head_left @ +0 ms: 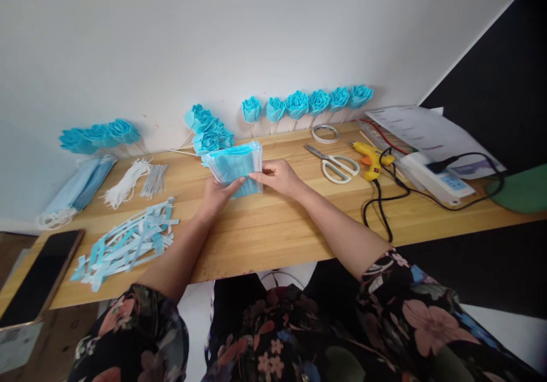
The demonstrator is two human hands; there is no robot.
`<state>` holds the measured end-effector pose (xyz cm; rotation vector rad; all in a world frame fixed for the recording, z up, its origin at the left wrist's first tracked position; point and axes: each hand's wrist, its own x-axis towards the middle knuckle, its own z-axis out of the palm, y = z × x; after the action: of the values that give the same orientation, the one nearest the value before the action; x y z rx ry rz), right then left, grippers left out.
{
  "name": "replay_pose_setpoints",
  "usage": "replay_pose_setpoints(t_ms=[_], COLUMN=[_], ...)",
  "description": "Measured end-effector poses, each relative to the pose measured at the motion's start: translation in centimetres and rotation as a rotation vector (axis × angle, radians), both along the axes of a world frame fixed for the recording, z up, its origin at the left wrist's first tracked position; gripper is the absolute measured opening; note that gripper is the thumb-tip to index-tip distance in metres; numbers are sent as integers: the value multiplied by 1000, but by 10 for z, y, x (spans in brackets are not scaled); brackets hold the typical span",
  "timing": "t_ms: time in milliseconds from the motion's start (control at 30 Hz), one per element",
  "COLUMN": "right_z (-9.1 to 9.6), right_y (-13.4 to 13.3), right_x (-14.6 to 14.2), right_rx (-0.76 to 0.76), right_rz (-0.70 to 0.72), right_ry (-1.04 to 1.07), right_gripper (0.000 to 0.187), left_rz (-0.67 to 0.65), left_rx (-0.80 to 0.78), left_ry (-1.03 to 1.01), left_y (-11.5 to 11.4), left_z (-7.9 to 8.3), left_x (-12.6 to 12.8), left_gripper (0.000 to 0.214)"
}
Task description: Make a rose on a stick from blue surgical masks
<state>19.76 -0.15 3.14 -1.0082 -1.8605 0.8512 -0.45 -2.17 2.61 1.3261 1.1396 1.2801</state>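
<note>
Blue pleated sheets [236,163] form a stack held above the table [265,234], in front of the flower pile [209,130] at the back edge. The left hand [217,197] grips the lower left, the right hand [280,177] the right side. Uneven thumb pressure could let layers slip; a forward push could disturb the flower pile.

Pleated sheets [231,164] light blue; flowers [298,104] turquoise; glue gun [375,164] yellow; sleeves [427,313] black, floral.

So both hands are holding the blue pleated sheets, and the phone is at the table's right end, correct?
Not quite: the head view shows the phone at the left end of the table. The left hand and right hand do hold the blue pleated sheets.
</note>
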Motion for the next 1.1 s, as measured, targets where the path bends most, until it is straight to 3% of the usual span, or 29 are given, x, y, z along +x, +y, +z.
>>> replay_pose_setpoints(t_ms=[333,567,1100], right_z=[2,1,5], right_y=[-1,-1,-2], right_x=[1,0,0], right_rx=[-33,-71,-14], right_rz=[12,-17,11], right_ry=[161,64,42], right_gripper=[43,46,51], left_rz=[-6,-38,-1], left_rx=[31,-37,-82], left_ry=[-9,-18,-26], left_y=[0,1,0], left_z=[5,-3,-2], left_x=[-4,-2,-2], left_gripper=[62,60,59])
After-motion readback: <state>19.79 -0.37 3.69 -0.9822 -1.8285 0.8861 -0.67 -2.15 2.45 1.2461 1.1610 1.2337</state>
